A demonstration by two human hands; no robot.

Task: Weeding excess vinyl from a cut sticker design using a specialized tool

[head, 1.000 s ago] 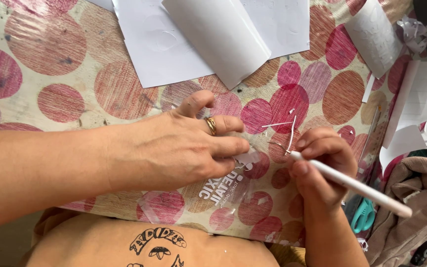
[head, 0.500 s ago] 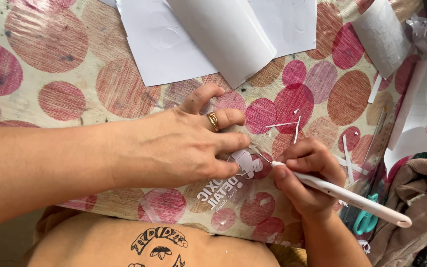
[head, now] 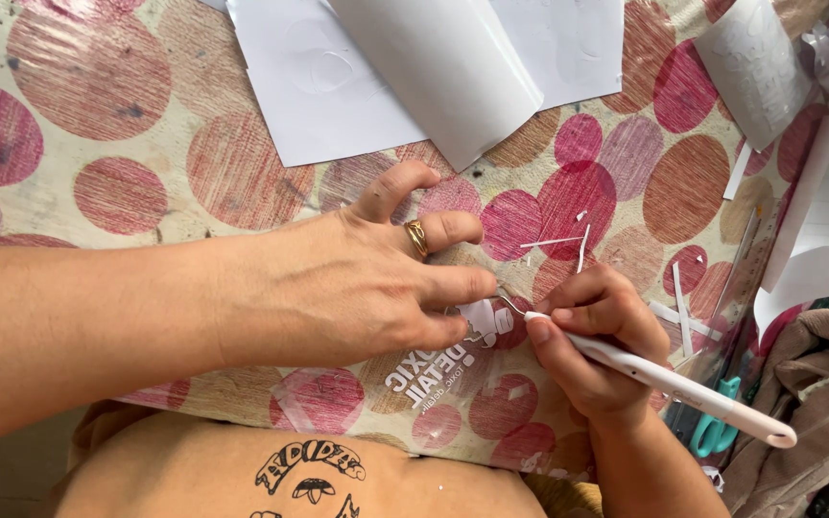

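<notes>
Left hand (head: 338, 288) flat, fingers spread, pressing clear sticker sheet with white lettering (head: 434, 369) onto dotted counter (head: 98, 144). Right hand (head: 592, 350) fingers closed around white pen-shaped weeding tool (head: 664, 379), hooked tip at white sticker piece (head: 482, 317). White backing sheets (head: 414, 67) above. Teal scissors (head: 717, 427) partly hidden at right edge.

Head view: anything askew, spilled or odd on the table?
Thin white offcut strips lie scattered on the dotted tablecloth beside the right hand, which holds a hooked white tool. White sheets overlap loosely, one curling. Left hand presses the clear film flat. Nothing damaged.
</notes>
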